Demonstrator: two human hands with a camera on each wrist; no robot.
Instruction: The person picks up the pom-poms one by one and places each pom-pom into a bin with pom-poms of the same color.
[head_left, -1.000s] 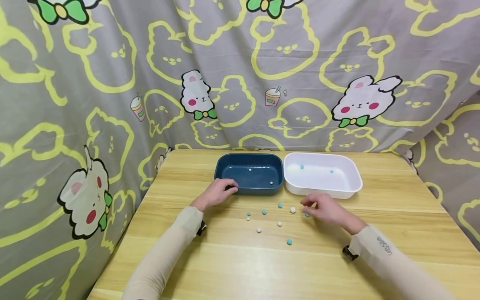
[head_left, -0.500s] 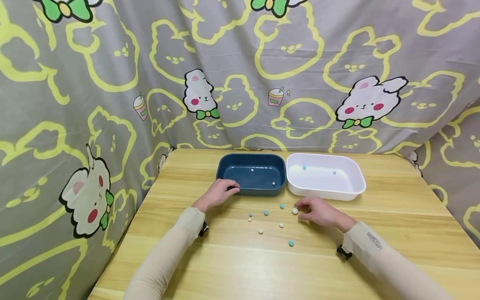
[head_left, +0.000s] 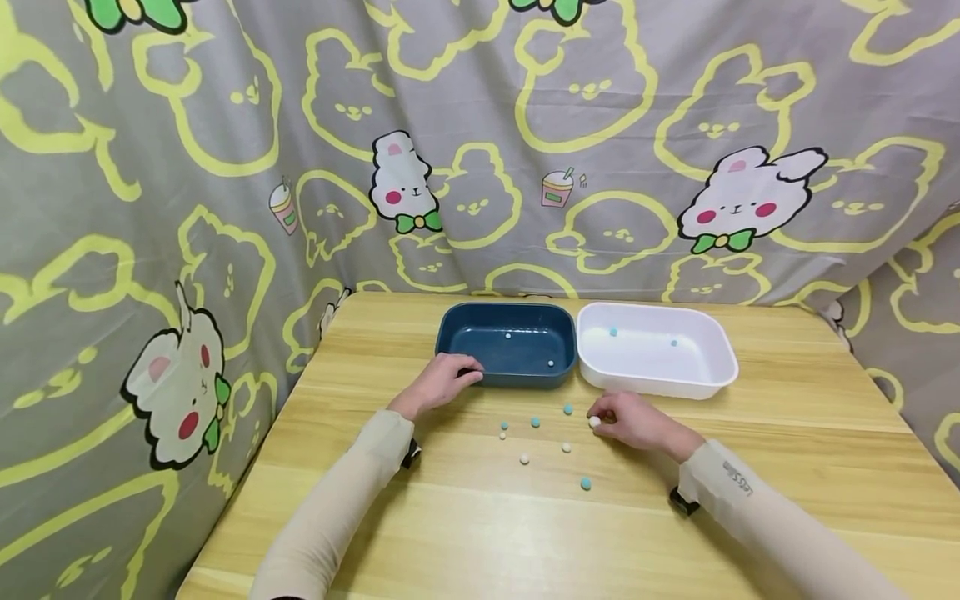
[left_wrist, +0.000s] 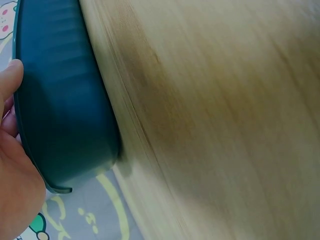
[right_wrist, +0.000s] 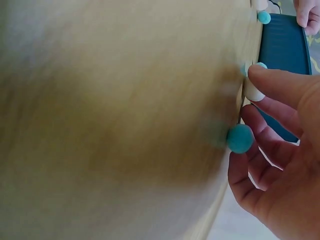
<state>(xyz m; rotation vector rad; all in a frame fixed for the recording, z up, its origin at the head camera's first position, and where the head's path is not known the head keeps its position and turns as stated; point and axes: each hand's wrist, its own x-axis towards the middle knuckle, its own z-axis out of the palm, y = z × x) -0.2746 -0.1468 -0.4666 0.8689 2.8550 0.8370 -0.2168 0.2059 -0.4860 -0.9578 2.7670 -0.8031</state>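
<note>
Thumb and index finger of my right hand (head_left: 636,419) pinch a white ball (head_left: 595,422) just in front of the white tub. In the right wrist view, a light blue ball (right_wrist: 240,138) sits right by the tips of the lower, curled fingers; the hand hides it in the head view. My left hand (head_left: 442,382) holds the near left rim of the dark blue tub (head_left: 525,382). The left wrist view has its thumb (left_wrist: 12,77) on the tub's outer side at the rim, the other fingers partly hidden behind it.
Beside the dark tub stands the white tub (head_left: 652,386), with two light blue balls in it. Two small white balls lie in the dark tub. Several blue and white balls, such as a blue one (head_left: 586,483) and a white one (head_left: 524,459), lie on the wooden table (head_left: 450,533).
My right hand has moved left from over a light blue ball to the white ball and closed its thumb and finger on it. The left hand stays at the dark tub's rim.
</note>
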